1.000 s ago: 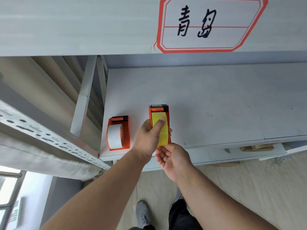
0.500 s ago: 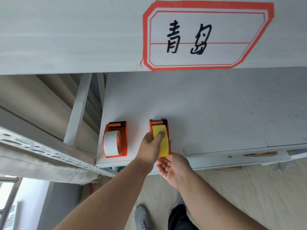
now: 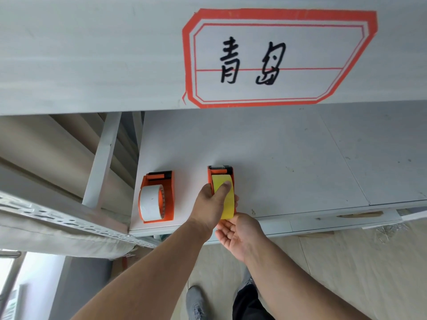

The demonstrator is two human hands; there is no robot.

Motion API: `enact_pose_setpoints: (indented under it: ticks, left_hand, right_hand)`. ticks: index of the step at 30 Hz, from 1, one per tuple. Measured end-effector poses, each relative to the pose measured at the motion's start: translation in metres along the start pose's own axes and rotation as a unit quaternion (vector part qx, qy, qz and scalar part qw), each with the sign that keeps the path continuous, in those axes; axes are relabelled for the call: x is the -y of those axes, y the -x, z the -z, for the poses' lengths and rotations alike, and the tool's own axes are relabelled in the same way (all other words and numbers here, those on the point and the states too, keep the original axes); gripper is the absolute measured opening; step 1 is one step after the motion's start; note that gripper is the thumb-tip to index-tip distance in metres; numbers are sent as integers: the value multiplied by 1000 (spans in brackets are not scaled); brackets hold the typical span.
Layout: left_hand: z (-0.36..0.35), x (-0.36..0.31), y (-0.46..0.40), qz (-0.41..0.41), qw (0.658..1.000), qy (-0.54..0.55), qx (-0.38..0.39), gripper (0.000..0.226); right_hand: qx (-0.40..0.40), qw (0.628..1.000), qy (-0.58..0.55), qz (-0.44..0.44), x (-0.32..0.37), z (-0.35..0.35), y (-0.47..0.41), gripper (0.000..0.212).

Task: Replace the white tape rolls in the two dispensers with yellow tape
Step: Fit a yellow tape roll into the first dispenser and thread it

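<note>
Two orange tape dispensers lie on a white shelf board (image 3: 288,162) near its front left corner. The left dispenser (image 3: 167,197) holds a white tape roll (image 3: 150,205) and nothing touches it. The right dispenser (image 3: 220,173) holds a yellow tape roll (image 3: 227,202). My left hand (image 3: 209,205) grips this dispenser from the left, with the thumb pressed on top of the yellow roll. My right hand (image 3: 238,232) is at the shelf's front edge, palm up, fingers touching the near end of the yellow roll and dispenser.
An upper shelf front (image 3: 92,54) with a red-bordered handwritten label (image 3: 277,58) hangs overhead. A perforated metal rail (image 3: 57,218) and upright post (image 3: 101,160) stand at the left. Below are a pale floor (image 3: 346,273) and my grey shoe (image 3: 196,301).
The camera has tilted, so the shelf and dispensers sit lower in view. Both hands stay on the right dispenser with the yellow roll; the left thumb stays on the roll.
</note>
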State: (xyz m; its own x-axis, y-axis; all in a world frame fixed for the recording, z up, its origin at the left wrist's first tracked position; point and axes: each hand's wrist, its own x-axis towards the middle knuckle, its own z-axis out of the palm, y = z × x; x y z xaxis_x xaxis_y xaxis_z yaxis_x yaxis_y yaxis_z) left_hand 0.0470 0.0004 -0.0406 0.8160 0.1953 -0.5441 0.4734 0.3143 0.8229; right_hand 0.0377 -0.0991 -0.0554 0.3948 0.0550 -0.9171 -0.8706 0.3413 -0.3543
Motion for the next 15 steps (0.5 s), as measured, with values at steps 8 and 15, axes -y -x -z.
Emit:
enact_pose_setpoints:
  ticks: [8,15]
  left_hand:
    - [10,6,-3,3,1000,-1,-1,37]
    - [12,13,3,-38,996,-50,-59,42]
  right_hand:
    - [-2,1000,9,4,-5,1,-8,25]
    - [0,1000,14,12,-6,3,-4,22]
